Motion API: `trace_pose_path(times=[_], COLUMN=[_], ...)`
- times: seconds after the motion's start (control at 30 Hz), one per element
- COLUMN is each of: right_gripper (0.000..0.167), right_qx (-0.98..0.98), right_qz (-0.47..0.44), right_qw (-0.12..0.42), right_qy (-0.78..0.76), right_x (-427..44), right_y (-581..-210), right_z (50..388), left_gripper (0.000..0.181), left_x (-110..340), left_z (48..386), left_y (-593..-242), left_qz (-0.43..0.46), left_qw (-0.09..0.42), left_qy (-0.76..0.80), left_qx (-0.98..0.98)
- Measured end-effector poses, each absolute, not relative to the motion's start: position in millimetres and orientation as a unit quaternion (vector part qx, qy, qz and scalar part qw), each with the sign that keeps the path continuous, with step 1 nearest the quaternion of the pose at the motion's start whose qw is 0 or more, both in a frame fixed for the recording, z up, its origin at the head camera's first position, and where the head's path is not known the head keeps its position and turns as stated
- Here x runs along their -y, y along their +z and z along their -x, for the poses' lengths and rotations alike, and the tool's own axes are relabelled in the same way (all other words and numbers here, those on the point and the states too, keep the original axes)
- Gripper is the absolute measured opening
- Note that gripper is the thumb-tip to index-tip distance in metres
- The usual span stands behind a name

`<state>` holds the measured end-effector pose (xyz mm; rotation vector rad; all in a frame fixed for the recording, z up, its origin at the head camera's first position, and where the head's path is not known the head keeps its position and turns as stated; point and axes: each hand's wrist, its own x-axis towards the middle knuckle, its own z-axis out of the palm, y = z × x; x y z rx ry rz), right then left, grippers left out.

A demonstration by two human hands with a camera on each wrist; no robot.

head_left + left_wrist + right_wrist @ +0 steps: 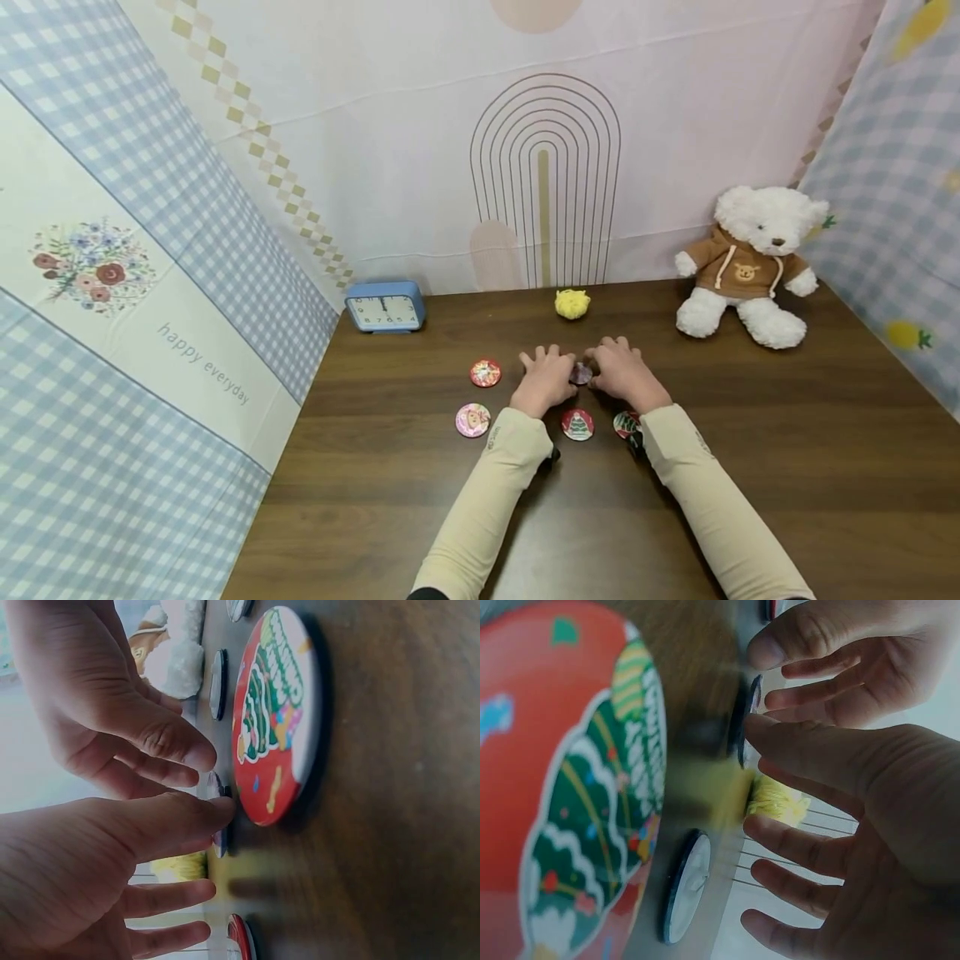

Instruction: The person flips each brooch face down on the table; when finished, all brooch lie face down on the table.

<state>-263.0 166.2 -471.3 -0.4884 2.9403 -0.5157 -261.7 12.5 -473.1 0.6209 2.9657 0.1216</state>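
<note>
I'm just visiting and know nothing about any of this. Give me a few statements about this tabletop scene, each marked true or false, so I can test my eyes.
1. The white teddy bear wears a brown hoodie. True.
2. The blue clock stands to the right of the white teddy bear. False: the blue clock is on the left.
3. The purple badge is between the left hand and the right hand. True.
4. Both hands are on the yellow ball. False: they are at the purple badge, and the yellow ball is beyond them.
5. Two Christmas-tree badges are in view. True.
</note>
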Motion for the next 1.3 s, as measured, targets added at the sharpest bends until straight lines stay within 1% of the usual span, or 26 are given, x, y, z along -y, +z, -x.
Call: trace_pose_path(times=[0.23, 0.47, 0.77, 0.87, 1.13, 1.3], right_gripper=[0.036, 0.027, 0.022, 0.021, 0.025, 0.023], right_qx=[-0.970, -0.971, -0.967, -0.966, -0.965, -0.961], right_qz=[0.155, 0.149, 0.159, 0.159, 0.145, 0.139], right_qw=[0.064, 0.060, 0.055, 0.060, 0.095, 0.109], right_qy=[-0.174, -0.179, -0.194, -0.196, -0.199, -0.211], right_x=[-165.6, -165.0, -166.7, -168.3, -169.6, -172.1], right_y=[-473.2, -473.7, -476.4, -476.1, -472.1, -469.1], right_z=[264.3, 265.5, 267.5, 268.0, 268.1, 266.7], left_gripper=[0.040, 0.028, 0.020, 0.019, 0.018, 0.016], left_x=[-11.7, -10.4, -9.4, -8.4, -6.5, -7.4], left_z=[263.8, 267.0, 269.0, 269.3, 269.4, 267.9], left_y=[-473.0, -475.5, -476.4, -476.1, -475.2, -471.7], left_qz=[-0.212, -0.222, -0.225, -0.230, -0.241, -0.242], left_qw=[0.048, 0.020, 0.018, 0.016, 0.016, 0.022], left_qy=[0.043, 0.045, 0.056, 0.062, 0.064, 0.075], left_qx=[-0.975, -0.974, -0.973, -0.971, -0.968, -0.967])
